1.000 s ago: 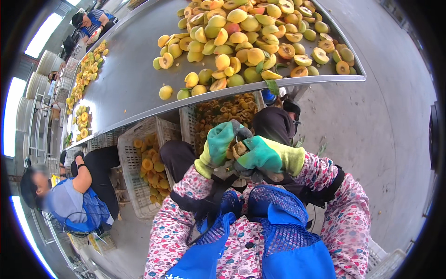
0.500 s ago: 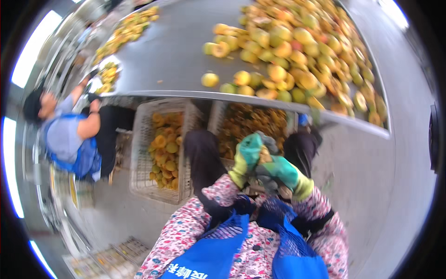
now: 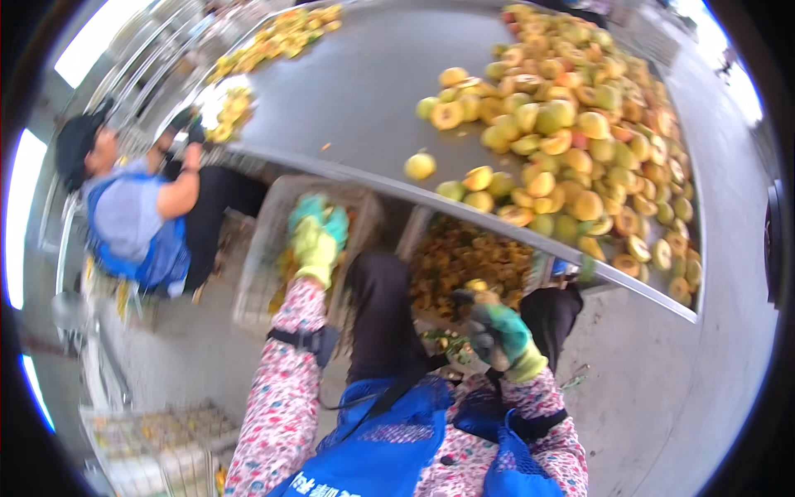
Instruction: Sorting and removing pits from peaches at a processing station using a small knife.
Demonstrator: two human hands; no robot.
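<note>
My left hand (image 3: 317, 236), in a yellow-green glove, reaches over the white plastic crate (image 3: 248, 282) of halved yellow fruit that look like peaches. Motion smears its fingers, and the hand covers much of what lies in the crate. Close to my body, my right hand (image 3: 497, 338) is closed in a glove of the same kind with dark fingers. A small yellow piece (image 3: 476, 285) shows at its fingertips; whatever else it grips cannot be made out. Behind it stands a second crate holding brownish-orange scraps (image 3: 464, 257).
A metal table (image 3: 356, 99) spans the far side, with a large heap of cut peaches (image 3: 580, 141) on its right. At its left end a co-worker (image 3: 137, 199) in a blue vest handles fruit. Low crates (image 3: 157, 439) stand on the floor at lower left.
My hands were together in front of me. The left has moved away left to the crate of halves; the right stays near my body. The view has turned slightly.
</note>
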